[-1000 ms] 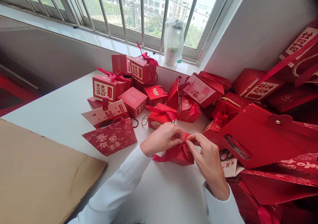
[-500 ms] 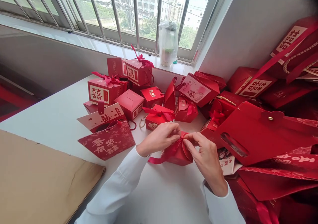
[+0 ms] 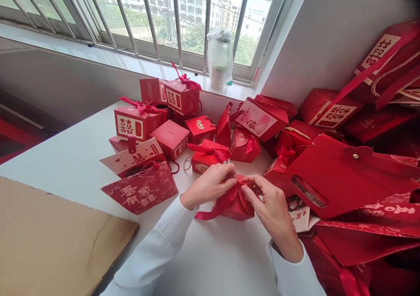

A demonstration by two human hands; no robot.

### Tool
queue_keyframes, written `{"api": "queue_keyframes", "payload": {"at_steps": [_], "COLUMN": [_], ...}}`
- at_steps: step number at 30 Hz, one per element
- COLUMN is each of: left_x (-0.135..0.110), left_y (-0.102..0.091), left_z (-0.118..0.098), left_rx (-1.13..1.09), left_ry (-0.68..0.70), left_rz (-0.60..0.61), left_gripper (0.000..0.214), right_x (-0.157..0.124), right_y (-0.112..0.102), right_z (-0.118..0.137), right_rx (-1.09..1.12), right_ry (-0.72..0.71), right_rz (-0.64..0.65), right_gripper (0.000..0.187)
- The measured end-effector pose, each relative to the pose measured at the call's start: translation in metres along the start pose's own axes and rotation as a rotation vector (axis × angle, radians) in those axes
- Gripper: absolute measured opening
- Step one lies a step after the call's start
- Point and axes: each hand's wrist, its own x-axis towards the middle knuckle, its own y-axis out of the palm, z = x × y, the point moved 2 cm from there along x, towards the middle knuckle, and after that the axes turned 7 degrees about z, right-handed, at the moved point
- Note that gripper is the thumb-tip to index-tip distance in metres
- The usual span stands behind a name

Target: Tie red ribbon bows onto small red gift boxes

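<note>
A small red gift box (image 3: 241, 208) stands on the white table in front of me, with a red ribbon (image 3: 226, 202) at its top. My left hand (image 3: 213, 183) pinches the ribbon at the top of the box from the left. From the right, the thumb and index finger of my right hand (image 3: 267, 197) close on the ribbon at the same spot. One ribbon tail hangs down the left side and lies on the table. The fingers partly hide the knot area. Just behind my left hand sits another red box with a bow (image 3: 210, 153).
Several red boxes, one a box with a double-happiness label (image 3: 129, 127), cluster at the back. Red bags and a large red carrier (image 3: 348, 182) pile up on the right. A cardboard sheet (image 3: 59, 239) covers the near left. On the windowsill stands a plastic-wrapped jar (image 3: 219, 61).
The view has shifted very slightly. Both hands keep their pinch on the ribbon, with only tiny finger movement.
</note>
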Motion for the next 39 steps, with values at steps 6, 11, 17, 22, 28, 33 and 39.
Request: {"api": "queue_keyframes", "payload": {"at_steps": [6, 11, 17, 22, 28, 33, 39], "left_x": [0.003, 0.003, 0.002, 0.000, -0.002, 0.000, 0.004], "left_y": [0.004, 0.005, 0.005, 0.006, 0.005, 0.007, 0.012], "left_z": [-0.003, -0.005, -0.007, -0.008, -0.006, 0.000, 0.000], "left_rx": [-0.025, -0.087, -0.081, -0.132, -0.166, -0.212, -0.290], "left_ry": [-0.023, -0.064, -0.092, -0.022, 0.017, 0.060, 0.054], "left_rz": [-0.069, -0.087, -0.091, -0.026, 0.078, -0.007, -0.102], "left_gripper": [0.010, 0.010, 0.008, 0.011, 0.009, 0.015, 0.016], "right_x": [0.000, 0.000, 0.000, -0.001, -0.001, -0.001, -0.001], "right_y": [0.001, -0.002, 0.000, 0.001, -0.001, -0.003, -0.003], "right_z": [-0.004, -0.002, -0.001, 0.000, 0.001, -0.001, -0.001], "right_rx": [0.018, 0.060, 0.054, 0.043, 0.028, 0.014, 0.039], "right_ry": [0.024, 0.064, 0.029, 0.057, 0.040, -0.018, -0.012], "right_rz": [0.013, 0.000, 0.013, 0.003, 0.054, 0.077, 0.077], "right_gripper": [0.015, 0.016, 0.014, 0.017, 0.018, 0.018, 0.014]}}
